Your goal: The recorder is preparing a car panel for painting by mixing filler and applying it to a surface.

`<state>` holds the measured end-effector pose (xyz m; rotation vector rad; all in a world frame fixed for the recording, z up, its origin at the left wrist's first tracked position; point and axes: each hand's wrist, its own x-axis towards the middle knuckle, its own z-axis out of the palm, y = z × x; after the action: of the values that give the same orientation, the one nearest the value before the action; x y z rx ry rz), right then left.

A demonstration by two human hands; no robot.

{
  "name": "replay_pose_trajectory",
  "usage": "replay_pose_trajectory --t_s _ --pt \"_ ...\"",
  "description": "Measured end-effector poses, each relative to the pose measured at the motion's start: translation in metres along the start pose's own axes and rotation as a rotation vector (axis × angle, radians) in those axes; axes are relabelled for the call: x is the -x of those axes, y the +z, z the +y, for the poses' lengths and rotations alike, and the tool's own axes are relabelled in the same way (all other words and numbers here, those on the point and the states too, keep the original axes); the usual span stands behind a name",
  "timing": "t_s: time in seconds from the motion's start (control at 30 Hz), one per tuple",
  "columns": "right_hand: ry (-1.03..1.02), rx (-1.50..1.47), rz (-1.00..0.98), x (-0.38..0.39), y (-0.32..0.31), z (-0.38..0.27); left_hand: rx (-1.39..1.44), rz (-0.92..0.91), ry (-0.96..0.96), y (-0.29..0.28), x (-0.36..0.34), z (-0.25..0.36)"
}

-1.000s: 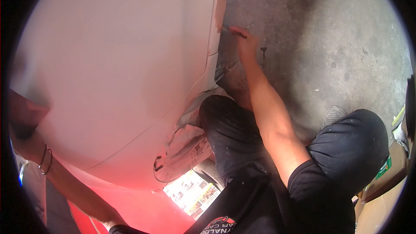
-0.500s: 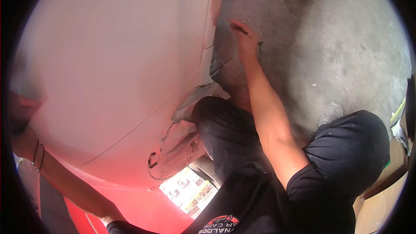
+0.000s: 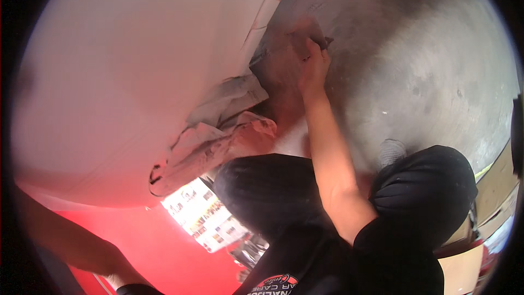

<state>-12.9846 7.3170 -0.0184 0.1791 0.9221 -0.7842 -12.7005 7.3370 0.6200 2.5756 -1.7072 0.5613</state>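
Observation:
My right hand point(image 3: 315, 68) is closed on a dark reddish-brown piece of sandpaper point(image 3: 307, 33), held over the grey floor with the thumb on top. It is apart from the edge of a large pale car body panel point(image 3: 147, 65). The panel is dull whitish above and glossy red along its lower part. My left forearm point(image 3: 76, 235) reaches out past the left rim beside the panel; the hand itself is out of the picture.
Crumpled masking paper point(image 3: 229, 98) hangs along the panel's edge beside my knee point(image 3: 267, 186). Below it lies a bright printed sheet point(image 3: 202, 216). Cardboard point(image 3: 464, 267) stands at the lower right. Stained concrete floor point(image 3: 426, 65) spreads out at the right.
My view has shifted, and the panel's edge now slants more. My right hand has turned, showing the sandpaper's flat face. My left hand has gone out of the picture at the left.

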Motion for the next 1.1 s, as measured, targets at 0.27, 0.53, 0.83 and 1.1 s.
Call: replay_pose_trajectory --t_s 0.27,0.53,0.83,1.1 --pt "0.230 -0.168 -0.124 0.057 -0.016 0.023 0.152 -0.016 -0.235 0.053 0.117 0.012" --pt "0.099 -0.317 -0.452 0.043 0.007 -0.016 0.372 0.035 -0.171 0.105 0.087 0.062" --pt "-0.100 -0.445 -0.310 0.092 0.062 -0.093 0.618 0.133 -0.005 0.097 0.087 0.130" --pt "-0.496 -0.323 -0.531 0.179 0.033 -0.179 0.896 0.155 0.116 0.121 0.126 0.209"
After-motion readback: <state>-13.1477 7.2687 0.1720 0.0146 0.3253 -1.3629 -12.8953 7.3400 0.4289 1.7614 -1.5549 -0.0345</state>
